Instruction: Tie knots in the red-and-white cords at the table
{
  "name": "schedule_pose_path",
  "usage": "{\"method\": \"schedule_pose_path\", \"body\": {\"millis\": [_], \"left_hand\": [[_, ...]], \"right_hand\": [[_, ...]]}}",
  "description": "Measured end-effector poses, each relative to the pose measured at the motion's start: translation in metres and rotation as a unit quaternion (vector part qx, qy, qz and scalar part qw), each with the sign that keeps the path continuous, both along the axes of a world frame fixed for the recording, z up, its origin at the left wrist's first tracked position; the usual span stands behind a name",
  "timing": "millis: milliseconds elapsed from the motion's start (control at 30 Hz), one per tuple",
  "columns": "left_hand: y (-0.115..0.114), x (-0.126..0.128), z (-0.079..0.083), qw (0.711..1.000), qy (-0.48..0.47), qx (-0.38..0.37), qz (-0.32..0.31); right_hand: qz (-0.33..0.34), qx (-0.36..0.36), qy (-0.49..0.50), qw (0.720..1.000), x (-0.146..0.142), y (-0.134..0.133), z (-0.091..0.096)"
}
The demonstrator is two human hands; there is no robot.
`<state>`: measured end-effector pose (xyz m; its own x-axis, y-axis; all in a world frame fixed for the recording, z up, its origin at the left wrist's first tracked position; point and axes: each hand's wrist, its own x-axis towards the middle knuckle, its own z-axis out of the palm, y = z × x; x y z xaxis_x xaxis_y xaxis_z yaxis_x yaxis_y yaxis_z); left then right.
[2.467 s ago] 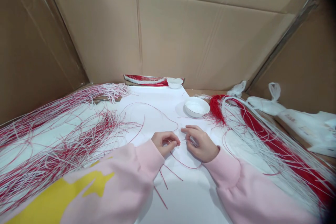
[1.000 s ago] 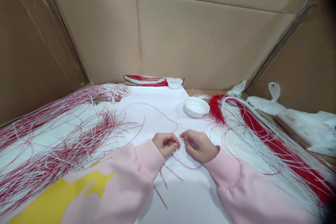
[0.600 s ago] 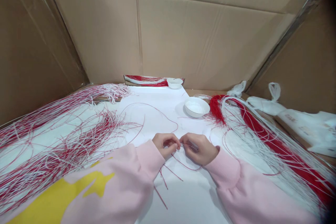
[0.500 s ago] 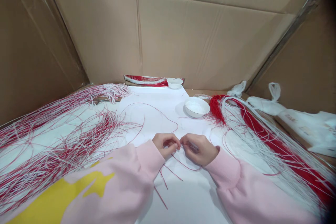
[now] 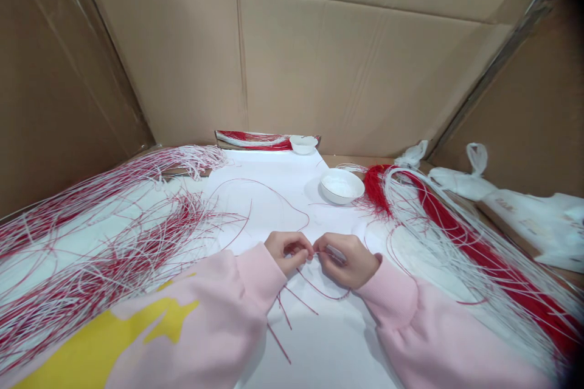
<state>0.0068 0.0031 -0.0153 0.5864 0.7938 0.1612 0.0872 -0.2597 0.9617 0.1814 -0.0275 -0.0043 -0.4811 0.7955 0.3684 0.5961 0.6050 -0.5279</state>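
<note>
Over the white paper, my left hand [image 5: 289, 251] and my right hand [image 5: 341, 259] meet almost fingertip to fingertip. Each pinches thumb against forefinger on a thin red string [image 5: 322, 289], which loops down below my right hand. The exact spot where the fingertips grip it is too small to make out. Several short dark-red string pieces [image 5: 279, 343] stick out or lie on the paper below my left hand. A longer thin string [image 5: 274, 185] curves across the paper beyond both hands.
Red and white string bundles [image 5: 150, 249] spread along the left. A red and white hank [image 5: 447, 225] lies at right. A white bowl [image 5: 342, 187] stands beyond my right hand, a smaller bowl [image 5: 303, 144] farther back. Cardboard walls [image 5: 301, 61] enclose the table; plastic bags [image 5: 538, 219] lie far right.
Hardly anything differs. Both hands keep the same place and pinch, with only a very slight shift at the right fingertips.
</note>
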Motion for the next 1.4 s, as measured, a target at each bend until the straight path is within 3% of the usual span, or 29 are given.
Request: {"method": "schedule_pose_path", "body": {"millis": [1400], "left_hand": [[-0.0021, 0.0004, 0.002, 1.0, 0.019, 0.015, 0.009]], "right_hand": [[-0.001, 0.002, 0.014, 1.0, -0.0009, 0.0002, 0.0023]]}}
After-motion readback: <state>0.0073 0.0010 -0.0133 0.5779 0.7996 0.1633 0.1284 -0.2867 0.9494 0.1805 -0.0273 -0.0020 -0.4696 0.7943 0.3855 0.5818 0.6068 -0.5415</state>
